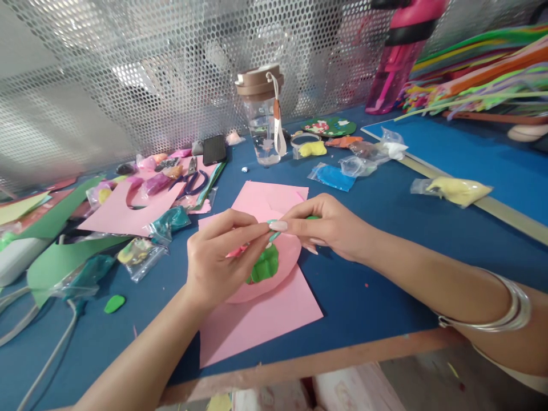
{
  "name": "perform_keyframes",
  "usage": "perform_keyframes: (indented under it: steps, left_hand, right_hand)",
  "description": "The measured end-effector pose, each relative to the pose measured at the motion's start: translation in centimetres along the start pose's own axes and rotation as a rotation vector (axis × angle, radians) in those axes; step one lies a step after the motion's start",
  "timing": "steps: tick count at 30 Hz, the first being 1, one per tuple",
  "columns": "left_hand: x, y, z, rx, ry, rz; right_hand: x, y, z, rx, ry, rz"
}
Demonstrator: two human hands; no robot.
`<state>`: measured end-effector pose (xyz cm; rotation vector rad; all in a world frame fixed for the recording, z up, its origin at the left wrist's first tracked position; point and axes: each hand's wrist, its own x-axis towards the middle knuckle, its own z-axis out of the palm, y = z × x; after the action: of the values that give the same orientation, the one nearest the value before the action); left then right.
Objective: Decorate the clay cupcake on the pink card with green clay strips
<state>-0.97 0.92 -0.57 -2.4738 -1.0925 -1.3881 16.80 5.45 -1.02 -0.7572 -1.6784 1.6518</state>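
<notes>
Over the pink paper [265,337], my left hand [222,251] and my right hand [334,228] meet fingertip to fingertip. Between them they pinch a small teal piece of modelling clay [274,233]. A bit of green clay [313,217] also shows at the fingers of my right hand. Below my hands lies a rounded pink cutout [289,260] with a flattened green clay shape [265,264] on it. Part of the cutout and some red-pink clay on it are hidden behind my left hand.
A clear tumbler [261,128] with a brown lid stands behind the paper. Bagged clay in blue [334,176] and yellow [460,190] lies to the right. Scissors [194,180], a phone [214,149] and a teal clay bag [169,222] are on the left. A white cable [51,359] runs at front left.
</notes>
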Motion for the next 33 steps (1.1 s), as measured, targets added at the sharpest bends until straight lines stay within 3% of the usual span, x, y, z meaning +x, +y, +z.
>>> perform_keyframes:
  steps: [5, 17, 23, 33]
  left_hand:
    - [-0.12, -0.18, -0.05, -0.037, -0.046, -0.072]
    - [-0.02, -0.19, -0.06, 0.014, -0.003, 0.035]
    - [-0.07, -0.16, -0.12, 0.005, -0.037, 0.025]
    - [-0.09, 0.03, -0.14, 0.015, 0.006, 0.025]
  right_hand:
    - [0.10, 0.02, 0.01, 0.066, 0.014, -0.022]
    - [0.14, 0.06, -0.10, 0.137, -0.033, 0.019]
    - [0.07, -0.04, -0.06, 0.111, -0.017, 0.018]
    - [0.09, -0.06, -0.07, 0.105, -0.014, 0.043]
